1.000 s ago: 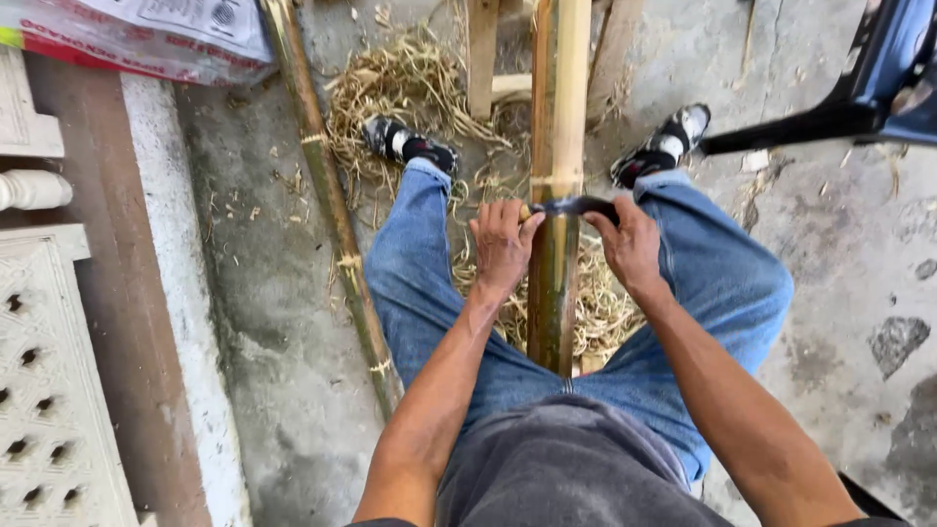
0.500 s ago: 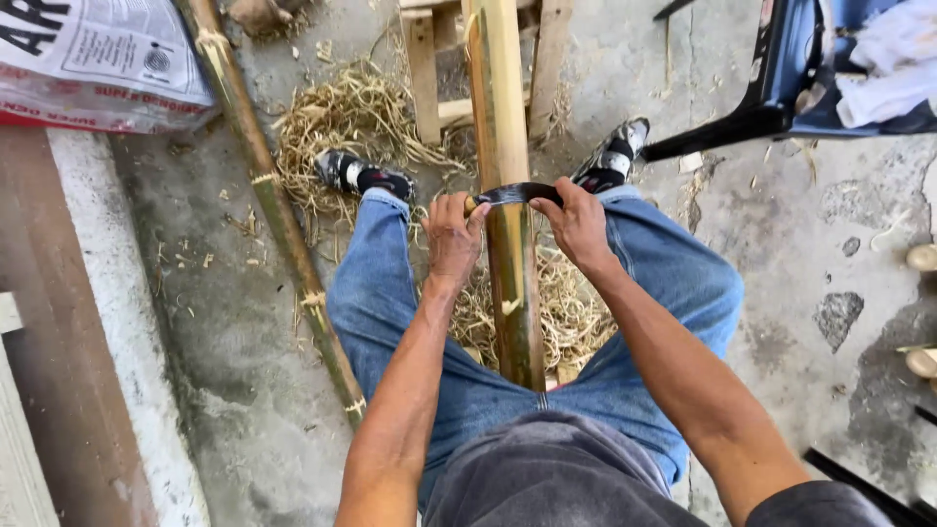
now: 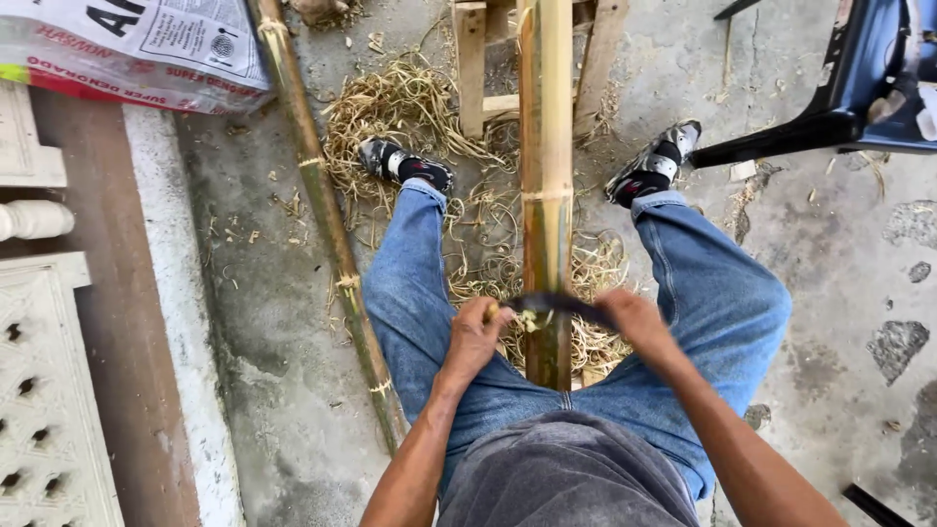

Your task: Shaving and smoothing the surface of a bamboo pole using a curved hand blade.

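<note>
A thick bamboo pole point(image 3: 545, 146) runs between my knees, its far end resting on a wooden stand point(image 3: 473, 68). A dark curved two-handled blade point(image 3: 556, 304) lies across the pole. My left hand point(image 3: 475, 337) grips its left handle and my right hand point(image 3: 632, 320) grips its right handle. Pale shavings curl at the blade's edge. I sit with blue-jeaned legs apart, black-and-white shoes on the concrete.
A second, thinner bamboo pole point(image 3: 327, 224) lies on the ground to the left. Straw-like shavings point(image 3: 410, 107) pile under the stand. A printed sack point(image 3: 127, 49) sits top left, a dark chair point(image 3: 859, 88) top right, white moulded panels point(image 3: 44, 390) at far left.
Both hands have pulled the blade toward me along the pole, from near the far knee level to close above my lap. The view has shifted slightly.
</note>
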